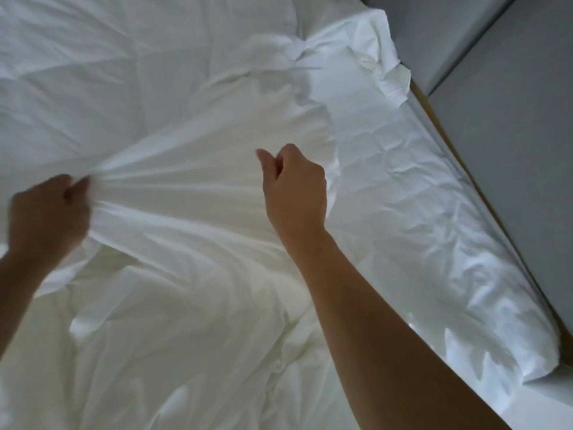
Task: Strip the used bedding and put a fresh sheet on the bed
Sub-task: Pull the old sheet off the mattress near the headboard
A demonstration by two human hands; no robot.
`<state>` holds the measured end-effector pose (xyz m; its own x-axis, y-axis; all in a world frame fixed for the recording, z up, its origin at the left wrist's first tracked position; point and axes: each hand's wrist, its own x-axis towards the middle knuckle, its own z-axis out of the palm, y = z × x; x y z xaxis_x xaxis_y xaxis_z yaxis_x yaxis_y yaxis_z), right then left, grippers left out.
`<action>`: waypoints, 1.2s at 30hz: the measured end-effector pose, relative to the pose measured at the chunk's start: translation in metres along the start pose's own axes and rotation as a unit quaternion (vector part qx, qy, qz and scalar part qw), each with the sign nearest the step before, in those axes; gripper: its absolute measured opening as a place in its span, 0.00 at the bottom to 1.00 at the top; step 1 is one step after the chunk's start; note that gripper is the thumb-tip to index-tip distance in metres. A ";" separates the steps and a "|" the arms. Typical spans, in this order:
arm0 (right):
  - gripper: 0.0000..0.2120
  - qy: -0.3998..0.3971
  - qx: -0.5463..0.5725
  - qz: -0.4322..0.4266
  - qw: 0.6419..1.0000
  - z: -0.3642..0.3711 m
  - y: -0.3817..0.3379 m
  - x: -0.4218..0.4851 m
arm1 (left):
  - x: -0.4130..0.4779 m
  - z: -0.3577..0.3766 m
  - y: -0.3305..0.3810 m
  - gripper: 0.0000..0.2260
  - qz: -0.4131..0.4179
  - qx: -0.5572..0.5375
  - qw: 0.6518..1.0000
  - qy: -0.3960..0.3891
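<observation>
The cream-white sheet (pixel 192 193) lay crumpled across the bed (pixel 418 197). Taut folds fanned out from the left grip (pixel 46 212), which was clamped on a bunch of it. The right grip (pixel 294 187) was curled above the sheet; whether it held any cloth could not be told.

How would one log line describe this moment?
left hand: grips sheet | right hand: curled, hold unclear | sheet: bunched at left hand
</observation>
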<state>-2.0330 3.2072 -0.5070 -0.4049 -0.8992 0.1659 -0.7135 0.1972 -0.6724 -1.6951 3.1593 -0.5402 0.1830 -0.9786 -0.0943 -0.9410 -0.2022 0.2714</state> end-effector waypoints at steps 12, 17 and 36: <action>0.13 -0.130 0.397 0.459 0.784 0.013 0.086 0.029 | -0.023 0.015 0.174 0.27 0.093 -0.011 0.995 -0.013; 0.16 0.038 0.197 0.366 0.909 -0.015 0.076 0.054 | -0.027 0.062 0.265 0.23 0.094 -0.066 0.966 -0.231; 0.18 -0.604 -0.031 0.330 0.725 -0.064 0.187 -0.028 | -0.027 0.069 0.310 0.50 0.064 -0.075 0.985 -0.145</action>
<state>-2.1913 3.2944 -0.5913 0.0999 -0.2790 -0.9551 -0.6316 0.7240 -0.2775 -2.0114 3.1253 -0.5196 -0.0430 -0.9485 -0.3140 -0.8940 -0.1038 0.4359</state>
